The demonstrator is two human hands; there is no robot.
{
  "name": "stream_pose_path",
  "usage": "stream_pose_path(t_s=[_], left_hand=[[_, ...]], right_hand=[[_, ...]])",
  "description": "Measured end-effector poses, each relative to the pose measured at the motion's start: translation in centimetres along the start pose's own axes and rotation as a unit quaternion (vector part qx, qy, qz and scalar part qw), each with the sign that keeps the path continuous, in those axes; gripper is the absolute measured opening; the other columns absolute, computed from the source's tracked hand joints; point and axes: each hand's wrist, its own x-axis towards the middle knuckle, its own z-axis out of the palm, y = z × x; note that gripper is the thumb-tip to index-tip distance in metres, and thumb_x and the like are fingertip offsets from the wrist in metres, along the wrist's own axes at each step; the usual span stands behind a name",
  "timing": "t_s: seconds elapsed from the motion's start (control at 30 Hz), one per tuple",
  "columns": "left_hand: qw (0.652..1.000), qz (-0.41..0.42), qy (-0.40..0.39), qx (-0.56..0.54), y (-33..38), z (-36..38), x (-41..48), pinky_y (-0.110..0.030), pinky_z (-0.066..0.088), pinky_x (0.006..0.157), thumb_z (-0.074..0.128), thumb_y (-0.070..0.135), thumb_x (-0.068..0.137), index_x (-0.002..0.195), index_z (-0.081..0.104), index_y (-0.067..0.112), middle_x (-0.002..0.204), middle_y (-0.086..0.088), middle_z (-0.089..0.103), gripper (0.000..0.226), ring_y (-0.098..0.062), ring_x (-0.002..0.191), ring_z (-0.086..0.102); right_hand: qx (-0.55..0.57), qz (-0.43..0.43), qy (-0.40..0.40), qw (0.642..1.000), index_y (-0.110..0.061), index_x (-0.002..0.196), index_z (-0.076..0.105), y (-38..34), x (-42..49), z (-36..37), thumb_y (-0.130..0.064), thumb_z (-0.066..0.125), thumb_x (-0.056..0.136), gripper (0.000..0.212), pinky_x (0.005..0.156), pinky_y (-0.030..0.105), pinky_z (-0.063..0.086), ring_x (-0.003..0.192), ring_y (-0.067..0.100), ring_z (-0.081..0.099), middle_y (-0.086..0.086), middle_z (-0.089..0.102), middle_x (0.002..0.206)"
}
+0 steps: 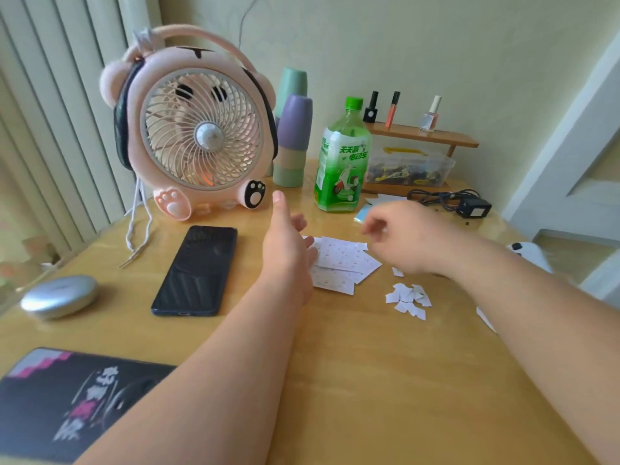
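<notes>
Beyond the dark mat [67,397], a left hand [288,243] lies open at the printed packets [342,260], scraps [407,298] already torn off, several packets apparently left; the right hand [409,239] is curled, its grip unreadable through blur.

Head-worn — close, down onto paper slips [339,260]

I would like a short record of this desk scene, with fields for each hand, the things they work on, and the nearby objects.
left hand: open, thumb up, fingers at the left edge of the white packets
right hand: fingers curled above the packets, blurred; grip unclear
white packets: overlapping pile, flat on the wooden table
paper scraps: small heap right of the packets
smartphone: screen dark, left of the left hand
behind: pink fan, green bottle
</notes>
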Motion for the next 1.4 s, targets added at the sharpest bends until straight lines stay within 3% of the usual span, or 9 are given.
stream_pose_path(t_s=[0.07, 0.2, 0.73, 0.87, 0.93, 1.03, 1.27, 1.33, 1.4], left_hand=[[1.0, 0.01, 0.001, 0.002, 0.0, -0.1, 0.1, -0.048, 0.049, 0.105, 0.043, 0.071, 0.096, 0.107, 0.069, 0.016, 0.115, 0.005, 0.066, 0.062, -0.024, 0.109, 0.063], [1.0, 0.029, 0.005, 0.007, 0.0, -0.4, 0.4, -0.052, 0.049, 0.103, 0.042, 0.072, 0.096, 0.107, 0.071, 0.017, 0.112, 0.006, 0.068, 0.063, -0.019, 0.106, 0.065], [0.998, 0.052, 0.003, 0.036, -0.7, 0.0, 0.5, -0.045, 0.054, 0.096, 0.041, 0.07, 0.097, 0.099, 0.07, 0.016, 0.102, 0.002, 0.07, 0.061, -0.015, 0.104, 0.068], [0.998, 0.047, 0.004, 0.037, -0.8, 0.1, 0.4, -0.044, 0.055, 0.093, 0.041, 0.071, 0.096, 0.098, 0.07, 0.016, 0.105, 0.001, 0.07, 0.063, -0.016, 0.106, 0.067], [0.998, 0.049, 0.007, 0.037, -0.8, 0.1, 0.4, -0.045, 0.055, 0.092, 0.04, 0.071, 0.097, 0.097, 0.07, 0.016, 0.103, 0.002, 0.07, 0.062, -0.016, 0.106, 0.068], [0.997, 0.055, 0.013, 0.043, -0.6, 0.1, 0.4, -0.047, 0.053, 0.097, 0.04, 0.071, 0.097, 0.097, 0.071, 0.017, 0.103, 0.002, 0.071, 0.062, -0.015, 0.102, 0.068], [0.988, 0.091, -0.017, 0.125, -1.2, 0.2, 0.4, -0.047, 0.049, 0.104, 0.037, 0.07, 0.098, 0.102, 0.069, 0.02, 0.104, 0.009, 0.069, 0.06, -0.011, 0.103, 0.067], [0.983, 0.093, -0.029, 0.155, -1.4, 0.2, 0.4, -0.047, 0.048, 0.106, 0.041, 0.067, 0.098, 0.109, 0.069, 0.019, 0.105, 0.012, 0.068, 0.056, -0.009, 0.103, 0.066], [0.975, 0.103, -0.048, 0.194, -1.7, 0.2, 0.5, -0.046, 0.051, 0.103, 0.053, 0.057, 0.098, 0.108, 0.069, 0.023, 0.104, 0.011, 0.069, 0.039, -0.011, 0.104, 0.066]], right_hand=[[0.067, -0.042, -0.023, 0.997, -0.035, 0.123, 0.056, -1.0, 2.1, 1.1, 0.001, 0.052, 0.087, 0.05, 0.063, 0.019, 0.049, 0.079, 0.003, 0.058, -0.019, 0.062, 0.108], [0.078, -0.063, -0.065, 0.993, -0.041, 0.152, 0.027, -2.0, 5.6, 3.3, 0.006, 0.053, 0.082, 0.089, 0.083, 0.04, 0.058, 0.095, 0.015, 0.062, -0.021, 0.058, 0.112], [0.11, -0.069, -0.042, 0.991, -0.044, 0.151, 0.032, -0.2, 7.1, 5.3, 0.004, 0.056, 0.084, 0.086, 0.071, 0.022, 0.045, 0.081, 0.007, 0.058, -0.013, 0.064, 0.096], [0.102, -0.066, -0.038, 0.992, -0.041, 0.142, 0.045, 0.1, 7.0, 5.6, 0.0, 0.057, 0.086, 0.071, 0.07, 0.023, 0.045, 0.083, 0.008, 0.058, -0.012, 0.062, 0.095], [0.08, -0.069, -0.034, 0.994, -0.035, 0.118, 0.062, 0.2, 6.8, 5.4, -0.003, 0.058, 0.086, 0.045, 0.07, 0.024, 0.046, 0.083, 0.012, 0.058, -0.011, 0.061, 0.093], [0.038, -0.092, 0.002, 0.995, -0.023, 0.077, 0.063, 0.5, 6.1, 4.7, -0.004, 0.057, 0.086, 0.022, 0.074, 0.028, 0.049, 0.087, 0.018, 0.057, -0.008, 0.058, 0.09], [0.169, -0.042, 0.048, 0.983, -0.024, 0.073, 0.063, 3.2, 2.2, 2.7, 0.006, 0.05, 0.082, 0.034, 0.075, 0.046, 0.058, 0.089, 0.026, 0.066, 0.001, 0.066, 0.103], [0.24, -0.028, 0.066, 0.968, -0.02, 0.076, 0.062, 3.9, 0.5, 1.8, 0.011, 0.051, 0.085, 0.035, 0.076, 0.042, 0.059, 0.092, 0.026, 0.067, 0.0, 0.07, 0.105], [0.382, -0.019, 0.068, 0.922, -0.012, 0.078, 0.058, 4.4, -1.7, 0.9, 0.02, 0.047, 0.087, 0.034, 0.061, 0.029, 0.057, 0.085, 0.025, 0.067, 0.001, 0.071, 0.1]])
